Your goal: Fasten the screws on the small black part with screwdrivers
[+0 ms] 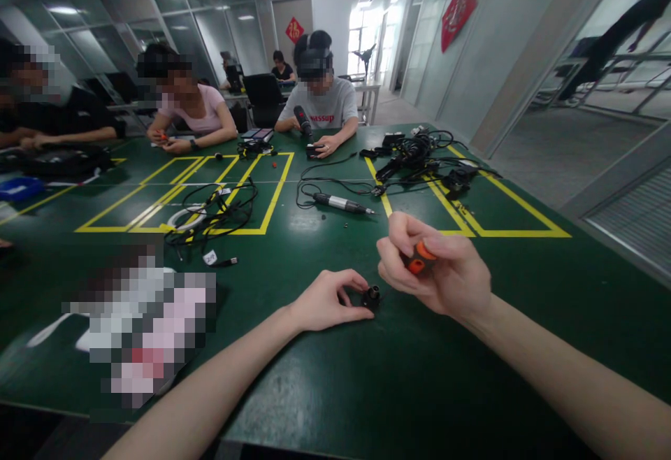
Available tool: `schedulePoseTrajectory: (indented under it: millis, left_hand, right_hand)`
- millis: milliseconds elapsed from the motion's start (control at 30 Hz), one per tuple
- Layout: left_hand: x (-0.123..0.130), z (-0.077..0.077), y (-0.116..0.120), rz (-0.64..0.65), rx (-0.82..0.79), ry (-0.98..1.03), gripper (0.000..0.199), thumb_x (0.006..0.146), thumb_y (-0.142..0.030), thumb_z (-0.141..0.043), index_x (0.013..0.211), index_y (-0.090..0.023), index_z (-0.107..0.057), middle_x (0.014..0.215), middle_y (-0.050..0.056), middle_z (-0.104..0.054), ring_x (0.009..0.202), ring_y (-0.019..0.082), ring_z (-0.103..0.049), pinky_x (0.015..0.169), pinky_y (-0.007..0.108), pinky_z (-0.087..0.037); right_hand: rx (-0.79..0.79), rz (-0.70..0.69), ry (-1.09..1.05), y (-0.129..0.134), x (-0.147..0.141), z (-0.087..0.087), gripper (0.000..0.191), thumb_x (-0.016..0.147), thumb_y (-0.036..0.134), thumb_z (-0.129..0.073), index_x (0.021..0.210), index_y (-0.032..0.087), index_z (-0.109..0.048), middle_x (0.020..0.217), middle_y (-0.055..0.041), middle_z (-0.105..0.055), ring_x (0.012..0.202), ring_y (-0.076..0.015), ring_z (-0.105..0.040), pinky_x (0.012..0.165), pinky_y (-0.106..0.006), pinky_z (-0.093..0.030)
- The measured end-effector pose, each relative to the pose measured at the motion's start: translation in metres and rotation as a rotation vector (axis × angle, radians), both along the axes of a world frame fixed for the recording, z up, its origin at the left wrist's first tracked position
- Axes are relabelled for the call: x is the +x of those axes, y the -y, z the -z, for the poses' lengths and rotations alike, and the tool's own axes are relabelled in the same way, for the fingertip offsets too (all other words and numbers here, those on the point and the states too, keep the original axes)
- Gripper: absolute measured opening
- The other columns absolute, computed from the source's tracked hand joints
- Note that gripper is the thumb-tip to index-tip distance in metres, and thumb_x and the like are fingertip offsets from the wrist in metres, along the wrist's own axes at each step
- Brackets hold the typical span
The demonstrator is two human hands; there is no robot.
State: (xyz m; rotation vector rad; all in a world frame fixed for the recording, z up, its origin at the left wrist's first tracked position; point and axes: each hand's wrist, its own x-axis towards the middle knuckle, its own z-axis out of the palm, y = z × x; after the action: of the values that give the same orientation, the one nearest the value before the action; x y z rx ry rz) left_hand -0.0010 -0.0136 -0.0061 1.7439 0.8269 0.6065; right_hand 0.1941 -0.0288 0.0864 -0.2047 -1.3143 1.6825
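Note:
My left hand [335,299] rests on the green table [314,383], thumb and index finger curved around a small black part [372,297]. This part has a short round barrel with a metallic-looking rim on top, and its lower side is partly behind my fingers. To the right and a little higher, my right hand [440,264] is closed around a small orange-and-black object [418,265]. Fingers cover much of that object, so its exact kind is not visible. Beyond both hands lies a pen-shaped electric screwdriver [343,203], silver and black, with a cord.
Black cables [414,156] are heaped at the back right, and a looser cable coil [231,212] lies at the left. A blurred-out item [162,334] sits front left. Across the table, a person [322,103] in a grey shirt works beside a person [196,107] in pink.

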Motion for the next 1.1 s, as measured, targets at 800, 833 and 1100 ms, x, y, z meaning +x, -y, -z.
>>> schedulePoseTrajectory:
  millis: [800, 833, 1100]
  left_hand:
    - [0.0009, -0.0013, -0.0007, 0.016, 0.182, -0.014, 0.034, 0.083, -0.035, -0.079, 0.109, -0.012, -0.078, 0.1, 0.007, -0.081, 0.065, 0.009, -0.066, 0.063, 0.019, -0.056]
    - [0.0009, -0.0018, -0.001, 0.014, 0.183, -0.015, 0.034, 0.083, -0.034, -0.079, 0.108, -0.012, -0.078, 0.1, 0.007, -0.081, 0.065, 0.009, -0.066, 0.063, 0.019, -0.055]
    - [-0.0005, -0.004, -0.0029, 0.006, 0.139, -0.003, 0.03, 0.079, -0.038, -0.086, 0.093, -0.014, -0.075, 0.101, 0.007, -0.081, 0.068, 0.01, -0.065, 0.061, 0.02, -0.047]
  right_hand:
    - [0.006, -0.052, -0.016, 0.0014, -0.0023, -0.0018, 0.037, 0.101, 0.04, -0.052, 0.072, 0.018, -0.059, 0.052, 0.007, -0.038, 0.043, -0.0087, -0.023, 0.043, -0.023, -0.021]
    - [-0.005, -0.062, -0.027, 0.0013, -0.0019, -0.0019, 0.033, 0.099, 0.042, -0.055, 0.076, 0.019, -0.058, 0.051, 0.0084, -0.036, 0.042, -0.0082, -0.021, 0.043, -0.023, -0.02]
    - [0.023, 0.058, 0.015, -0.0082, 0.0026, -0.0061, 0.034, 0.096, 0.036, -0.058, 0.067, 0.019, -0.058, 0.055, 0.0025, -0.05, 0.042, -0.0103, -0.034, 0.041, -0.025, -0.025]
